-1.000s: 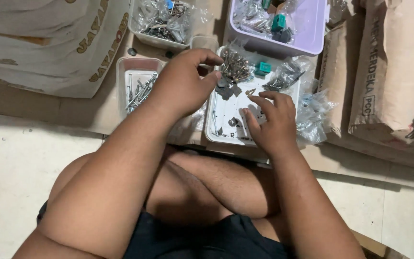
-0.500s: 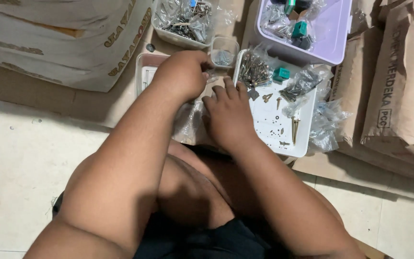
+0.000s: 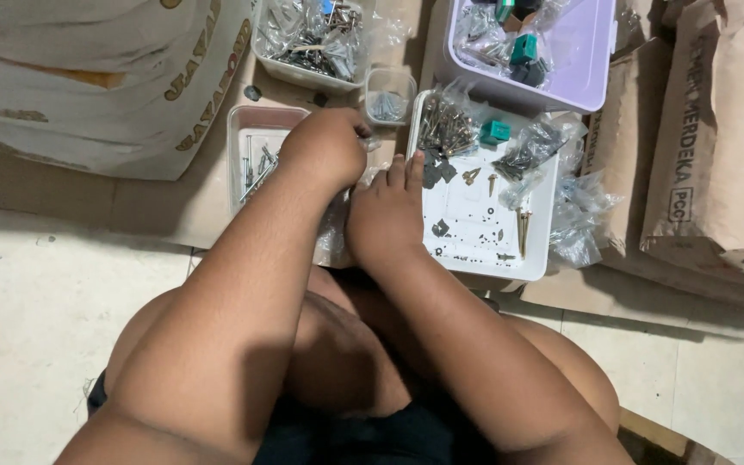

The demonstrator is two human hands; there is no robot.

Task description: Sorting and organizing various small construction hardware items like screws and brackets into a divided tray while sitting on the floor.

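My left hand (image 3: 327, 148) is curled with its back to the camera, between a clear tray of nails (image 3: 247, 142) and a white tray (image 3: 537, 226). Its fingertips are hidden, just below a small clear cup of screws (image 3: 387, 102). Beside it, my right hand (image 3: 387, 215) rests palm down on the white tray's left edge, fingers stretched toward dark flat parts (image 3: 434, 172). A crumpled clear plastic bag (image 3: 334, 234) lies under and between both hands. Loose screws and small metal pieces are scattered across the white tray.
A lilac bin (image 3: 574, 65) with green blocks and bagged parts stands at the back right, next to a clear tub of screws (image 3: 312, 39). Large paper sacks (image 3: 88, 77) flank both sides. Bags of screws (image 3: 583, 215) lie right of the white tray.
My right hand has slid left from the middle of the white tray to its left edge, ending beside my left hand. The left hand has stayed in place.
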